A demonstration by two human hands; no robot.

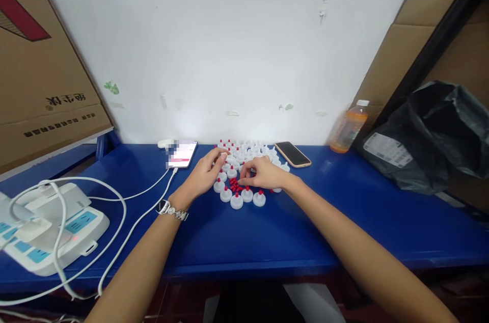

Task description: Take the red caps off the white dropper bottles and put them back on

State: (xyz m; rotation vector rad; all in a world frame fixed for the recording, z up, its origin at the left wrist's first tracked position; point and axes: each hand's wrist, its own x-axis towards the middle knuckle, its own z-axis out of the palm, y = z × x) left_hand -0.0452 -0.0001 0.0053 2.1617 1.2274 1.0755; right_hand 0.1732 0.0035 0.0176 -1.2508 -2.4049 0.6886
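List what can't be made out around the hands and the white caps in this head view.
- Caps under the left hand and right hand: hidden by the fingers.
- Whether either hand pinches a red tip: too small to tell.
- Lit phone screen: blurred.
- Bottle label: too small to read.
- Power strip: cut off by the left edge.

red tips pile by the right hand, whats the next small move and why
Probably pinch one piece from the red tips pile with the right hand and press it onto a white cap under the left hand. The front row of white caps already carries red tips, while the loose pile lies right at the right hand's fingertips.
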